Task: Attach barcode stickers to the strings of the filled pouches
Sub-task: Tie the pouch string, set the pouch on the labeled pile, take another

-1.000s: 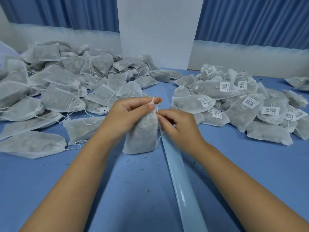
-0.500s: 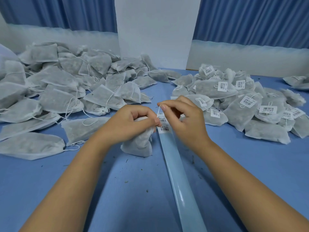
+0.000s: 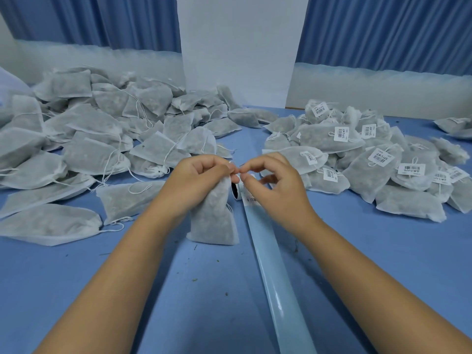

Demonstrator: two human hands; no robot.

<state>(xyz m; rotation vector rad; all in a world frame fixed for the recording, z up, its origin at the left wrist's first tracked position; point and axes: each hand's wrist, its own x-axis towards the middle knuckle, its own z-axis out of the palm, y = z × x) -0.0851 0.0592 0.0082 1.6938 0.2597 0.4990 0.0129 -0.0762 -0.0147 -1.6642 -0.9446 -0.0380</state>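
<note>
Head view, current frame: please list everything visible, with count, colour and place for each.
Unlabelled pouches: large pile, grey-white with white strings, table's left.
Labelled pouches: large pile, grey-white with white barcode stickers, table's right.
Held pouch: one, grey-white, centre, under the left hand.
Backing strip: one, pale blue, from centre toward the near edge.
Sticker roll: one, white with dark core, at the strip's far end, mostly hidden.
Table: one, blue.
Curtains: two, blue, at the back.
White panel: one, between the curtains.
Left hand: grips the held pouch near its top.
Right hand: fingertips pinched beside the left's; contents too small to tell.
</note>
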